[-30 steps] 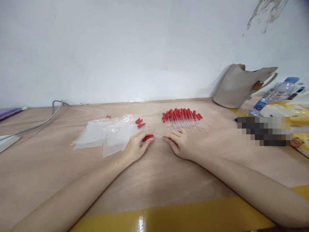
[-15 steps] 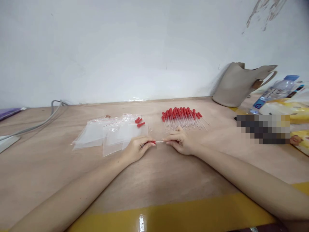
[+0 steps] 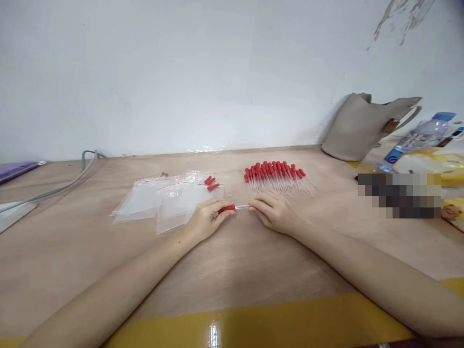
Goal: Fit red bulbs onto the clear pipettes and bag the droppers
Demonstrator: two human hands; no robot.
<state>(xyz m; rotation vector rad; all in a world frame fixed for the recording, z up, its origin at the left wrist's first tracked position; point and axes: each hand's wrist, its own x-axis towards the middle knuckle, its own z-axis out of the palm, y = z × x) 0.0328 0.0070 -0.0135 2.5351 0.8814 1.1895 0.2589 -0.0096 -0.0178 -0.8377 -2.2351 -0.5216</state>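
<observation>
Between thumb and fingers, my left hand (image 3: 208,218) pinches a red rubber bulb (image 3: 228,208). A thin clear dropper tube (image 3: 242,207) runs from the bulb's mouth toward my right hand (image 3: 271,211), whose closed fingertips grip its other end. Just beyond my right hand lies a row of red-capped droppers (image 3: 273,175), bulbs pointing to the wall. Several loose red bulbs (image 3: 211,183) rest on clear plastic zip bags (image 3: 174,203) behind my left hand. A few small clear tubes (image 3: 228,192) lie beside the bags.
A grey cable (image 3: 68,182) crosses the table at left, near a purple packet (image 3: 18,170). At right stand a beige bag (image 3: 357,128) and a tilted water bottle (image 3: 420,135), with a yellow-white package (image 3: 427,162) and a blurred-out dark object (image 3: 398,195). Yellow tape (image 3: 271,319) lines the front edge.
More of the red bulb and of the tube shows between my hands. My right fingers have flattened over the tube's end. The view has shifted slightly; the other things lie as before.
</observation>
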